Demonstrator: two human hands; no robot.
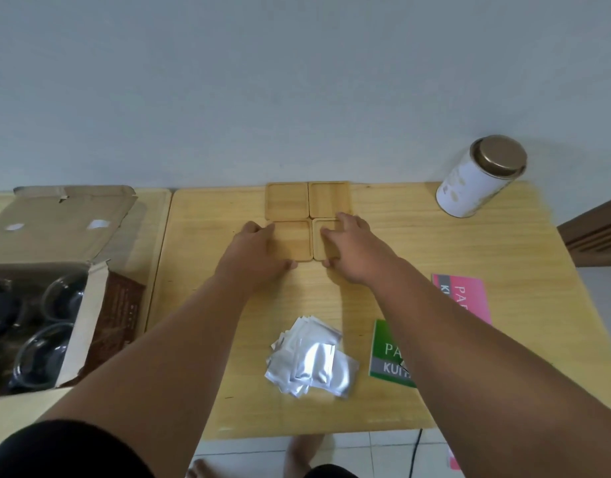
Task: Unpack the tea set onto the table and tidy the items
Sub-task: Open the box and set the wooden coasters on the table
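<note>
hands reach forward over a pale wooden counter (418,243) to a two-by-two block of square wooden coasters set against the middle of its far edge. the left hand (259,251) holds the front-left coaster (295,241), fingers along its left side and thumb hooked on its near edge. the right hand (352,250) holds the front-right coaster (323,250) the same way, fingertips resting in its shallow recess and thumb at the near edge. each coaster lies directly under its own hand, so neither arm has to cross. being square, they have no long axis, and what matters is the thin seam between the pair and the line where they meet the back-left coaster (287,201) and back-right coaster (329,199). squaring the block likely needs only small inward and forward nudges. a white tea tin (476,181) with a bronze lid stands at the far right corner, its faint gold marks unreadable. a heap of silver foil sachets (311,357) sits near the front edge. beside it a green card (387,350) shows "pa" and "kui", the rest hidden by the right arm. a pink card (466,298) towards the right edge shows "pa" and "k". on the adjoining surface to the left, an open cardboard box (55,236) holds glass cups (59,294) not yet unpacked.
</note>
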